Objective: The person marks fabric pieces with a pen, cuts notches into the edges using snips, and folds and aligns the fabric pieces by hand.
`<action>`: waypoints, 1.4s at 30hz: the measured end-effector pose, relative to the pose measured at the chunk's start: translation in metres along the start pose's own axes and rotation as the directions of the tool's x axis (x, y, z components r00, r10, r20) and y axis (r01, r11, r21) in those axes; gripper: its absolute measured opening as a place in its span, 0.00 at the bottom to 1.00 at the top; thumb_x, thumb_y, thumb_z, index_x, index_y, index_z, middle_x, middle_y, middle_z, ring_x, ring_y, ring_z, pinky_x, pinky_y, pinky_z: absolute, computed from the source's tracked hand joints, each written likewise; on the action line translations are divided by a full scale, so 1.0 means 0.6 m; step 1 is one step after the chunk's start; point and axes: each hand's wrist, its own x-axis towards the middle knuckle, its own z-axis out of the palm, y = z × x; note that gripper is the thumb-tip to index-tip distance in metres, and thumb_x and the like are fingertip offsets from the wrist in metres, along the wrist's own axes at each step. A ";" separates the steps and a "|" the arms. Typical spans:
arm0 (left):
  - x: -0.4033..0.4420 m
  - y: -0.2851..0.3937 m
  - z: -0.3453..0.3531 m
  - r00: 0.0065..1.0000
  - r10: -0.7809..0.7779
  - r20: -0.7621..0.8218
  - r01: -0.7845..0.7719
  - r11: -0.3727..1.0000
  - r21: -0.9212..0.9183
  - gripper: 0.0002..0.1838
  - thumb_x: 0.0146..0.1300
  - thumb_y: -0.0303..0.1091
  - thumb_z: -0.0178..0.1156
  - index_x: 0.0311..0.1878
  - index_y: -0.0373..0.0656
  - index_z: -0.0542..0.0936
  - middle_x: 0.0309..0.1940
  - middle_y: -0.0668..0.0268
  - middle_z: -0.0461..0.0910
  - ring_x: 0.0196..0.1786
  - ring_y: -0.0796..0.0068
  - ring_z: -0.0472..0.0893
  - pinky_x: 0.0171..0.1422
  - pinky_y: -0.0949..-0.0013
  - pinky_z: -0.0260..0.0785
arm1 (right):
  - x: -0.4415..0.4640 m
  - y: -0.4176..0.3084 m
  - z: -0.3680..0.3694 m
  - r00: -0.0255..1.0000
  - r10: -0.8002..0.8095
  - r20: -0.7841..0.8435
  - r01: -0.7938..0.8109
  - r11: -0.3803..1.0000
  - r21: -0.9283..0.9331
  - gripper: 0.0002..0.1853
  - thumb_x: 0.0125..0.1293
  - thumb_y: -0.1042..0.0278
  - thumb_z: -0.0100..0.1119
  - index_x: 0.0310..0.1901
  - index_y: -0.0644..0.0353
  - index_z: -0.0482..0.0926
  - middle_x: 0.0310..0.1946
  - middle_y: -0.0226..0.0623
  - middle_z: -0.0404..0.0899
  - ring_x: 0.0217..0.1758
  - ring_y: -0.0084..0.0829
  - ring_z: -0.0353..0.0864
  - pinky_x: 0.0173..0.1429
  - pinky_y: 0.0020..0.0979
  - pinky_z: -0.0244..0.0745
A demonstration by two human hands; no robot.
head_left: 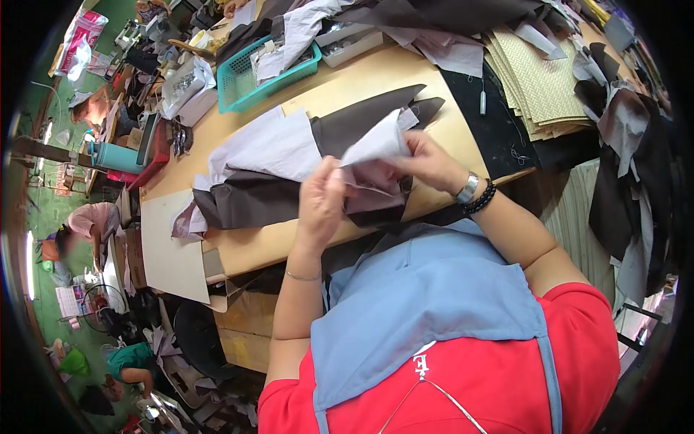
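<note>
- I have the folded cloth piece (376, 145) up in front of me, over the near part of the wooden table (354, 79), between both hands.
- Its pale upper part has its long axis slanting from my left hand up to the right, away from me; the duskier part hangs below, towards my apron (426, 282).
- My left hand (322, 202) pinches its left end between thumb and fingers.
- My right hand (434, 165) grips the right edge by the fingertips, slightly blurred.
- Just beyond and left of it lie dark cloth panels (249, 202) and a pale cloth (271, 148), running crosswise, with narrow dark tips (405, 98) pointing away and to the right.
- These pieces take up the table right behind and beside my hands; I can't tell whether the held piece is joined to them.
- Farther off sits a teal basket (246, 92) with cloth over it, and a white tray (354, 52) beside it.
- To the right, a stack of gold textured sheets (531, 87) rests partly on a black surface (499, 130).
- At the left, a pale board (173, 242) lies at the table's end.
</note>
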 end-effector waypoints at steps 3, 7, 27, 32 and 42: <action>0.014 0.004 -0.036 0.998 0.060 -0.018 -0.060 0.843 -0.535 0.11 0.72 0.36 0.49 0.31 0.46 0.70 0.27 0.74 0.71 0.34 0.84 0.73 0.42 0.76 0.67 | 0.021 -0.020 -0.043 0.970 -0.122 -0.209 0.121 0.993 -0.018 0.07 0.71 0.65 0.62 0.37 0.57 0.77 0.27 0.23 0.77 0.31 0.13 0.76 0.37 0.18 0.76; 0.022 0.057 0.013 0.950 -0.171 -0.262 -0.025 0.793 -0.608 0.08 0.71 0.37 0.48 0.35 0.46 0.70 0.30 0.74 0.72 0.36 0.85 0.72 0.46 0.78 0.67 | 0.019 -0.047 -0.024 0.826 -0.345 -0.446 0.267 0.936 -0.230 0.09 0.70 0.64 0.64 0.37 0.57 0.76 0.28 0.23 0.77 0.28 0.14 0.74 0.35 0.18 0.72; 0.115 0.035 0.000 0.894 0.447 0.014 -0.447 0.894 0.009 0.24 0.70 0.44 0.52 0.61 0.38 0.69 0.63 0.58 0.69 0.64 0.64 0.69 0.72 0.61 0.56 | -0.038 -0.059 0.048 0.968 -0.210 -0.135 0.235 0.950 0.207 0.18 0.72 0.78 0.47 0.61 0.63 0.72 0.56 0.36 0.78 0.56 0.25 0.79 0.58 0.32 0.78; 0.133 0.014 0.013 0.853 -0.254 0.455 0.405 0.873 -0.271 0.36 0.74 0.58 0.46 0.74 0.40 0.64 0.68 0.62 0.71 0.66 0.69 0.72 0.71 0.64 0.60 | -0.031 -0.094 0.039 0.938 -0.183 -0.293 0.300 0.853 0.427 0.17 0.73 0.74 0.43 0.59 0.63 0.72 0.55 0.38 0.78 0.56 0.31 0.81 0.59 0.34 0.78; 0.156 0.058 0.043 0.996 0.028 -0.090 -0.070 0.852 -0.519 0.11 0.68 0.30 0.61 0.52 0.42 0.79 0.44 0.69 0.80 0.45 0.82 0.77 0.50 0.78 0.69 | 0.023 -0.247 -0.006 0.860 -0.510 0.009 0.472 0.788 -0.395 0.14 0.74 0.71 0.48 0.56 0.65 0.77 0.48 0.31 0.79 0.52 0.20 0.74 0.59 0.25 0.70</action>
